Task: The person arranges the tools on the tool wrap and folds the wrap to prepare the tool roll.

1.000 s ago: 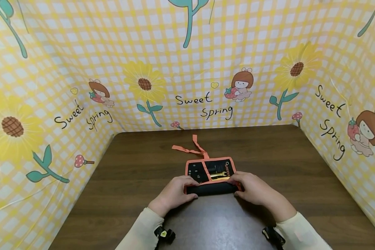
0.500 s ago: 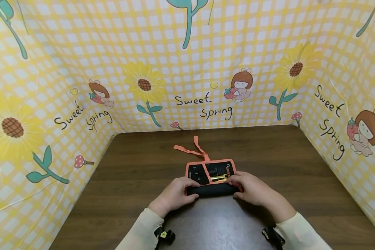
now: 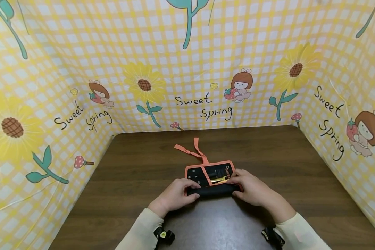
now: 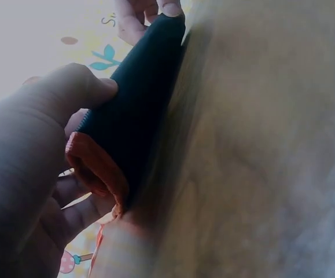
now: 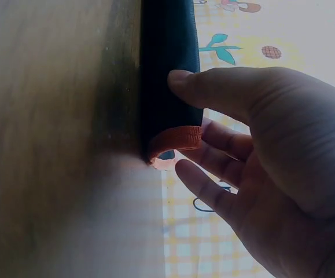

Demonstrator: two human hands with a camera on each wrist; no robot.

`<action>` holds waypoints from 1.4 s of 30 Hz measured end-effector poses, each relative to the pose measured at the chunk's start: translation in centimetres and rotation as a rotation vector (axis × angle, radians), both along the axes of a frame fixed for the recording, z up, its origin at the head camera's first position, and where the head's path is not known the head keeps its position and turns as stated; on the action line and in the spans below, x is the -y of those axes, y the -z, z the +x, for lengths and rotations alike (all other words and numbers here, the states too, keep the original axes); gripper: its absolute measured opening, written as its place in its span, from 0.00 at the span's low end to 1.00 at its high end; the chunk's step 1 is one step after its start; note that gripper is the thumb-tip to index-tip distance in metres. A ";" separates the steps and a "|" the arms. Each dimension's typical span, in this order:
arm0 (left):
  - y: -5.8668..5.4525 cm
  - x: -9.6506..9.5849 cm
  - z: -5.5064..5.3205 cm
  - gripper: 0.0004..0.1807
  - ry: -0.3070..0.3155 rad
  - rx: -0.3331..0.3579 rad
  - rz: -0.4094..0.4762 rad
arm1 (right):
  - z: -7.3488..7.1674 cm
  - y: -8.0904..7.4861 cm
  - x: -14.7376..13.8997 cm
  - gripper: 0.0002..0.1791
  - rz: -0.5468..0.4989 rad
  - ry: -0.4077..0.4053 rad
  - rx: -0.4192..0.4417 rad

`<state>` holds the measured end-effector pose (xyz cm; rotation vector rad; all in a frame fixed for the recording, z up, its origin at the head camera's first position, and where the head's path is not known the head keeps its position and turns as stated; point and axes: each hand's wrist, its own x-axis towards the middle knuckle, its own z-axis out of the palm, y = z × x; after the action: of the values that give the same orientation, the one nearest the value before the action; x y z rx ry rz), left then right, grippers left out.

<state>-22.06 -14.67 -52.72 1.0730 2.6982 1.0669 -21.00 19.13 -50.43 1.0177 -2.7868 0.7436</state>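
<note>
A black tool roll (image 3: 214, 190) with orange edging lies on the table, its near part rolled into a thick tube. My left hand (image 3: 176, 192) grips the tube's left end, thumb on the near side and fingers over the top. At the right end my right hand (image 3: 253, 187) holds it the same way. Beyond the tube, the flat part shows pockets with printed numbers and a gold-coloured wrench (image 3: 218, 180). Two orange ties (image 3: 196, 152) trail from the far edge. In the left wrist view the orange-trimmed end (image 4: 100, 171) of the tube curls open; the right wrist view shows the other end (image 5: 176, 139).
A dark wooden table (image 3: 137, 156) spreads around the roll. Yellow checked cloth (image 3: 187, 69) with printed flowers hangs behind it and on both sides. Each wrist carries a black strap, such as the left wrist strap (image 3: 164, 235).
The far edge and ties of the tool roll have shifted slightly toward me. Both hands keep their hold on the tube, with the right fingers moved a little.
</note>
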 end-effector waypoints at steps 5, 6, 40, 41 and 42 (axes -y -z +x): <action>0.0 0.0 0.0 0.12 0.005 0.057 0.047 | 0.1 -0.2 0.1 0.21 0.010 0.004 0.030; 0.1 0.1 0.0 0.11 0.004 0.063 0.054 | 0.1 -0.2 0.1 0.20 0.011 0.003 0.039; 0.8 0.3 -0.4 0.06 -0.020 0.022 0.112 | 0.0 -0.6 0.0 0.11 -0.059 0.018 0.235; 0.8 0.3 -0.4 0.05 -0.020 0.008 0.112 | 0.0 -0.6 0.0 0.11 -0.059 0.018 0.233; 0.9 0.4 -0.5 0.05 -0.020 -0.006 0.114 | 0.0 -0.5 0.0 0.11 -0.060 0.020 0.237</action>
<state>-22.54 -15.02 -53.60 1.0689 2.6874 1.2359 -21.02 19.16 -49.91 0.9466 -2.9432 0.9997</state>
